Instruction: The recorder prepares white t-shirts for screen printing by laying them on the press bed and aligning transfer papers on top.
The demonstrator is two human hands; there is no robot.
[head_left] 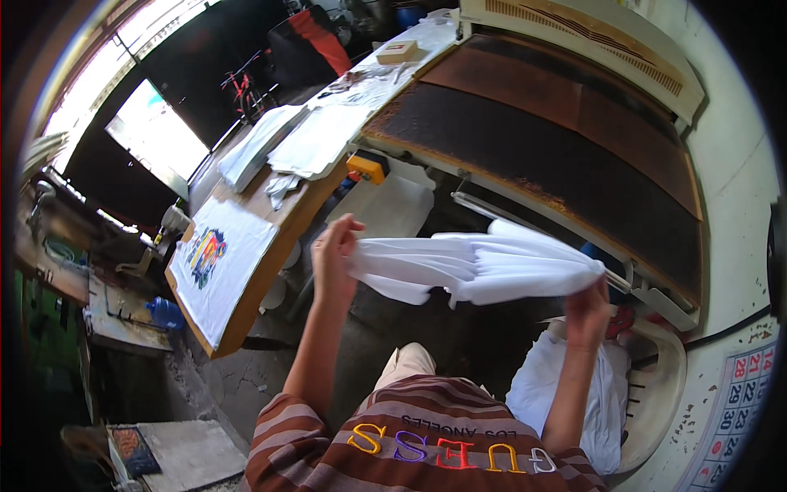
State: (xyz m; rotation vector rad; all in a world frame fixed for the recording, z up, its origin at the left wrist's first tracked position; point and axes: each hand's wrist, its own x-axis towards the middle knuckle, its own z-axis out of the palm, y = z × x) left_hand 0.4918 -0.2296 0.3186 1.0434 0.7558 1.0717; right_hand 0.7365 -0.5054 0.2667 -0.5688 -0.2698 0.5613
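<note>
Stretched in midair between my two hands is a bunched white cloth (467, 266). My left hand (334, 254) grips its left end and my right hand (589, 303) grips its right end. Behind it is the dark, worn bed of a large press (533, 139) with a cream top housing. To the left, a white shirt (221, 271) with a colourful print lies on a wooden table (283, 215). Stacks of white sheets or fabric (303, 143) sit farther along that table.
A white plastic chair (664, 385) heaped with white cloth (533, 385) stands at my lower right by the wall. A yellow-orange device (368, 166) is under the press's left corner. A blue water jug (164, 313), a low board (188, 451) and a red bicycle (246, 86) are to the left.
</note>
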